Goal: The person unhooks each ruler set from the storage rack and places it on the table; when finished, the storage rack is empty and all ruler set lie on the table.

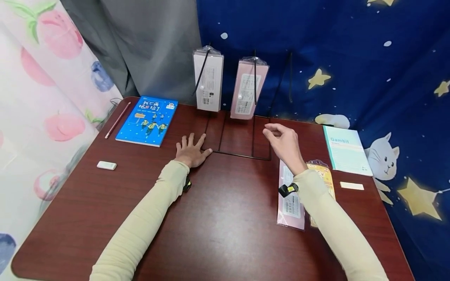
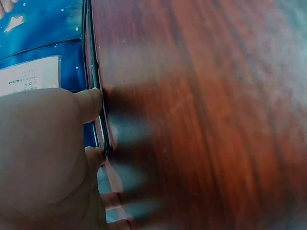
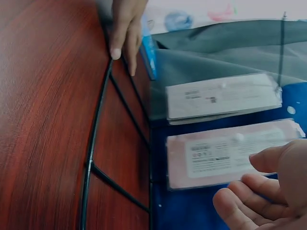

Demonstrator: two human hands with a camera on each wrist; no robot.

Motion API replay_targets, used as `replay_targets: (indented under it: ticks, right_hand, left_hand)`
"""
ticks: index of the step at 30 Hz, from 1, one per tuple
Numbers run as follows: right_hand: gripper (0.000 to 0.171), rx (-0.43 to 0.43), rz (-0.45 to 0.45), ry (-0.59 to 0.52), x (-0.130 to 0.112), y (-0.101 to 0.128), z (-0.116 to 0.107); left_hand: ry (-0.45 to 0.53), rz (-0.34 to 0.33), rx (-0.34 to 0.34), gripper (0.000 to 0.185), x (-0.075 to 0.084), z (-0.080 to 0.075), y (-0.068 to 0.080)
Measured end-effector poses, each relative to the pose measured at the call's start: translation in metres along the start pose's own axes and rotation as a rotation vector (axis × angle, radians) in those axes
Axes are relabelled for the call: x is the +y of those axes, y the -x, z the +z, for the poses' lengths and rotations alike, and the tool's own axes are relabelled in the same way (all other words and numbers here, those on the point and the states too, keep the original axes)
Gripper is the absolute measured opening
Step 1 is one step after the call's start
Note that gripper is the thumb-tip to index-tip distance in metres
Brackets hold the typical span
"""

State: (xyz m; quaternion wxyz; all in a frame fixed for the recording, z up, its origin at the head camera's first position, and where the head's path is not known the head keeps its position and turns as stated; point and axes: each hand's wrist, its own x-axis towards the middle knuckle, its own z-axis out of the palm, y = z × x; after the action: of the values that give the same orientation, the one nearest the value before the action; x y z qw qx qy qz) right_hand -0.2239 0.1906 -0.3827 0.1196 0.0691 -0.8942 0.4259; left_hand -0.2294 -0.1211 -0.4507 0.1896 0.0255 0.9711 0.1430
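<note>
A black wire rack (image 1: 242, 156) stands at the back of the table, its hooks rising over the base. My left hand (image 1: 191, 151) lies with fingers spread on the tabletop, thumb and fingertips at the rack's front left corner. From the left hook hangs a white flat pack (image 1: 209, 84), and from the middle one a pink pack (image 3: 218, 158) with a white label. Over the right side of the base is my right hand (image 1: 286, 146), fingers loosely bent and nothing between them. The hook at the right carries no pack.
Below my right forearm lie another pink pack (image 1: 291, 212) and a yellow pack (image 1: 325, 175), partly covered. A blue book (image 1: 147, 121), a pencil (image 1: 118, 120) and a white eraser (image 1: 106, 165) are at left. A notebook (image 1: 347, 150) and a white block (image 1: 352, 185) lie at right.
</note>
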Motion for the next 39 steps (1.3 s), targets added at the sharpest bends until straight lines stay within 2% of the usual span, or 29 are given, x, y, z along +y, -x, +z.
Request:
replay_targets:
  ticks: [3, 14, 21, 33, 39]
  right_hand:
    - [0.029, -0.001, 0.004, -0.013, 0.002, -0.012, 0.008]
    - [0.032, 0.082, 0.006, -0.062, 0.007, -0.064, 0.029]
    - [0.036, 0.133, -0.003, -0.110, 0.004, -0.087, 0.035]
    - [0.032, 0.090, 0.063, -0.195, 0.000, -0.100, 0.036]
    - [0.028, 0.116, 0.056, -0.255, -0.004, -0.102, 0.040]
  left_hand:
    - [0.007, 0.002, 0.000, 0.072, 0.001, 0.000, 0.000]
    - [0.004, -0.011, 0.000, 0.072, -0.003, 0.003, -0.004]
    - [-0.014, -0.016, -0.018, 0.072, -0.005, 0.006, -0.008]
    - [-0.014, -0.008, 0.002, 0.072, 0.000, 0.002, -0.001]
    - [-0.010, -0.004, 0.006, 0.071, 0.000, 0.001, 0.001]
